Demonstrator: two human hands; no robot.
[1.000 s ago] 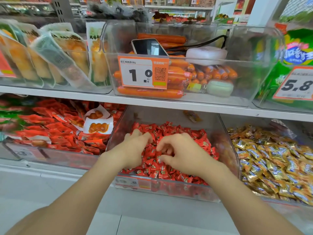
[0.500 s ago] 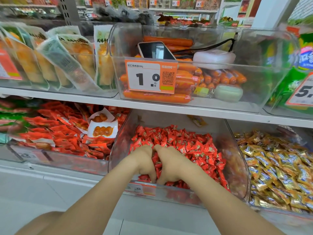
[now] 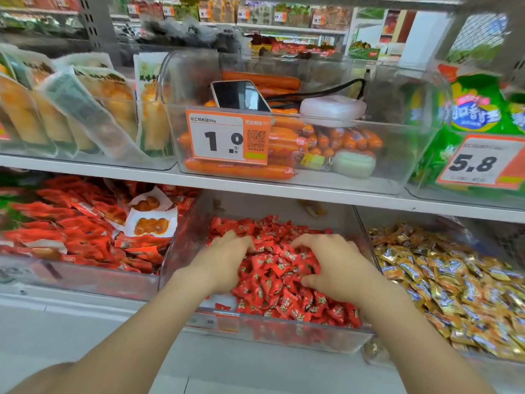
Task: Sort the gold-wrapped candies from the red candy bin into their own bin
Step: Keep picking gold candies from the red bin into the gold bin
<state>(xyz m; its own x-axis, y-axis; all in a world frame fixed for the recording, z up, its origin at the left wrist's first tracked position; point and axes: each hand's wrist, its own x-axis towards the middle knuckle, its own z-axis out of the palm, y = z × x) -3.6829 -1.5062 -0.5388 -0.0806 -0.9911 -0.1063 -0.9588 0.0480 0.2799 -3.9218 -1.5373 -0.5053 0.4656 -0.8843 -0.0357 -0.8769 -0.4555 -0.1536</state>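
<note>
Left hand (image 3: 224, 260) and right hand (image 3: 335, 268) grips spread apart in red candies (image 3: 278, 282), price tags "1.0" (image 3: 227, 140), "5.8" (image 3: 480, 163)

1. The red candy bin (image 3: 181, 268) is clear, smooth plastic with a glossy sheen on its curved walls.
2. The red candies (image 3: 284, 282) sit in shiny, crinkled film wrappers.
3. The gold-wrapped candies (image 3: 443, 282) have metallic-looking foil wrappers, glossy and creased.
4. The shelf edge (image 3: 284, 191) looks like smooth, painted metal, pale and matt.
5. The price tag (image 3: 227, 136) appears to be smooth printed card or paper with a slight gloss.
6. The sausages (image 3: 238, 170) are cased in tight, glossy orange film.
7. The phone (image 3: 240, 96) has a dark, mirror-like glass screen.
8. The snack pouches (image 3: 85, 109) are of translucent, frosted plastic.
</note>
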